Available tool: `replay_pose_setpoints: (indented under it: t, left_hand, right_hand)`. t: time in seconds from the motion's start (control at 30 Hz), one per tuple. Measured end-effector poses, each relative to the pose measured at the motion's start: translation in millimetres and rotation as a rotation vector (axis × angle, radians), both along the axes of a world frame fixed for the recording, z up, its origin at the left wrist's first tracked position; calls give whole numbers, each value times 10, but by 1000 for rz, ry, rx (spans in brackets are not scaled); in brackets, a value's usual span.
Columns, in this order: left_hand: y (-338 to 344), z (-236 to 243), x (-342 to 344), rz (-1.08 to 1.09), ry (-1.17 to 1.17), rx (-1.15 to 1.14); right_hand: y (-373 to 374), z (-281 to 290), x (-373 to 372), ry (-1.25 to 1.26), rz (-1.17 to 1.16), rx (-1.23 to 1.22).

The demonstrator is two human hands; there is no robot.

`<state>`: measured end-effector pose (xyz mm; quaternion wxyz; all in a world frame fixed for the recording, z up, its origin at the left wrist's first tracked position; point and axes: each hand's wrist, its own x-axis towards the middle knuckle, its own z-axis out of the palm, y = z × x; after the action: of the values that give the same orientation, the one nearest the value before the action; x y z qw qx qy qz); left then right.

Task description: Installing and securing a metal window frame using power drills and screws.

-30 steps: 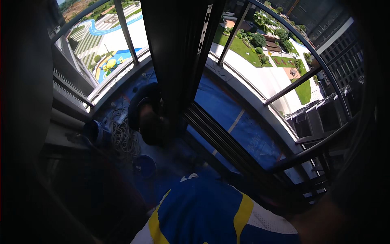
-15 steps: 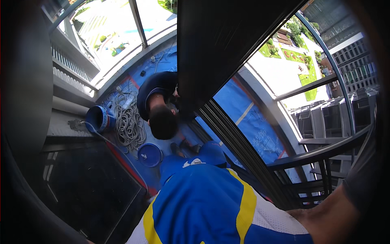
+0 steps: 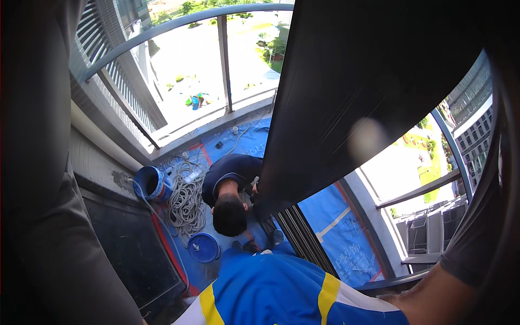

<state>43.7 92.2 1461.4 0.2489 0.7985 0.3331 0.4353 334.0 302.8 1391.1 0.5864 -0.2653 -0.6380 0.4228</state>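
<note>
Both my arms rise along the sides of the picture, and my left hand and my right hand are out of view. A dark grey sleeve covers my left arm (image 3: pixel 81 238). My right arm (image 3: pixel 441 290) shows bare skin below a dark sleeve. A large black panel (image 3: pixel 346 97) slants across the upper middle; whether my hands touch it is hidden. At its lower end a co-worker (image 3: pixel 227 211) in a dark shirt bends over, a hand (image 3: pixel 254 187) beside its edge. Below the panel, dark parallel rails (image 3: pixel 306 238) run down to the right.
Blue sheeting (image 3: pixel 341 238) covers the balcony floor. A blue bucket (image 3: pixel 151 184), coiled rope (image 3: pixel 187 208) and a lidded blue tub (image 3: pixel 204 247) stand on the left. A curved railing (image 3: pixel 189 24) bounds the far side. My blue shirt (image 3: pixel 271 292) fills the lower middle.
The view has shifted, so the floor, co-worker and bucket sit lower and slightly right. The black panel covers more of the picture's upper right. More of my left sleeve shows.
</note>
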Motion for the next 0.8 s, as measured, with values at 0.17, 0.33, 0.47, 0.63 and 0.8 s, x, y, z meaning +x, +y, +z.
replay_pose_setpoints:
  t: [0.17, 0.33, 0.47, 0.63, 0.8]
  left_hand:
    - [-235, 298, 281, 59, -81, 83]
    - [-828, 758, 631, -15, -204, 333]
    - [-596, 987, 1022, -250, -237, 783]
    - [-302, 1161, 1041, -269, -476, 920]
    - [-169, 1076, 815, -101, -312, 1010]
  right_hand:
    - [135, 776, 207, -60, 104, 132]
    - [-606, 2428, 666, -180, 86, 427]
    - [-1544, 3556, 1076, -250, 35, 661]
    - [-2816, 4002, 1343, -570, -456, 501]
    - [-2863, 3976, 746, -603, -696, 492]
